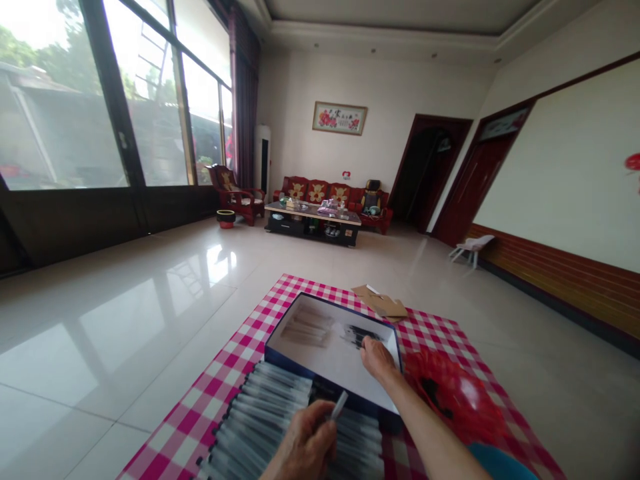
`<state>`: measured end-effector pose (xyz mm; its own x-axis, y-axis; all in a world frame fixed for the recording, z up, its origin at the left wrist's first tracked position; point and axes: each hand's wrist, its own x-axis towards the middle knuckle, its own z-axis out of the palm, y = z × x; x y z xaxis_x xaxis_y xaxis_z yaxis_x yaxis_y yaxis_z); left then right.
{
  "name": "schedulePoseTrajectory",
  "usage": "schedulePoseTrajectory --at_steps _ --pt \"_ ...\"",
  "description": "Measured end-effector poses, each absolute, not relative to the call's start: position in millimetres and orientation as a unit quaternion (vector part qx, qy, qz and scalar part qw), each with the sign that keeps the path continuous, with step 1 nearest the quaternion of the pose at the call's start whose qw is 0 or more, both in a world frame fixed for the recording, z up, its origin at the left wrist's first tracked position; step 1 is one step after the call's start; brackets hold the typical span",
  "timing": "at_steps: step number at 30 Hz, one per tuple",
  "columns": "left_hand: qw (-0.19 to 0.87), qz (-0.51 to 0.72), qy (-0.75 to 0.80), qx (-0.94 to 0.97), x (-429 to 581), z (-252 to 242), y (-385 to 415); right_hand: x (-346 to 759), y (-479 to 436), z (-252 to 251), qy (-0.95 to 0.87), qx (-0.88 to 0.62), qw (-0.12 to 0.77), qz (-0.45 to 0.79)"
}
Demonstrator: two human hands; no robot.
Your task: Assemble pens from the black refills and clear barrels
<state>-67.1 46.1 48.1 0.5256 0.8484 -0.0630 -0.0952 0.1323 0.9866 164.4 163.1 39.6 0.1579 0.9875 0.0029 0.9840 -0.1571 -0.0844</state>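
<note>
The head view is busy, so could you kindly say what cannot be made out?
In the head view:
Pale tube: lower end hidden by the left hand.
Dark pieces beside the right hand: blurred.
Blue container: cut off by the bottom edge.
Wall picture: lettering too small.

Head cam | I look forward-down from the wearer's head | left hand (311,433), right hand (380,360) near below | sofa (329,189) far ahead

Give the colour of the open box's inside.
The box is white inside; the head view shows it.
</note>
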Motion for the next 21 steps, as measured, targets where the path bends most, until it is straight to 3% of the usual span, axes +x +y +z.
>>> schedulePoseTrajectory --at_steps 14,21 --pt "0.710 0.340 0.355 0.504 -65.3 46.7 40.8 165.6 169.7 33.8 -0.647 -0.762 0.021 0.006" --pt "0.718 0.353 0.345 0.491 -63.1 39.5 41.4 155.6 166.2 43.3 -0.654 -0.749 0.099 0.031"
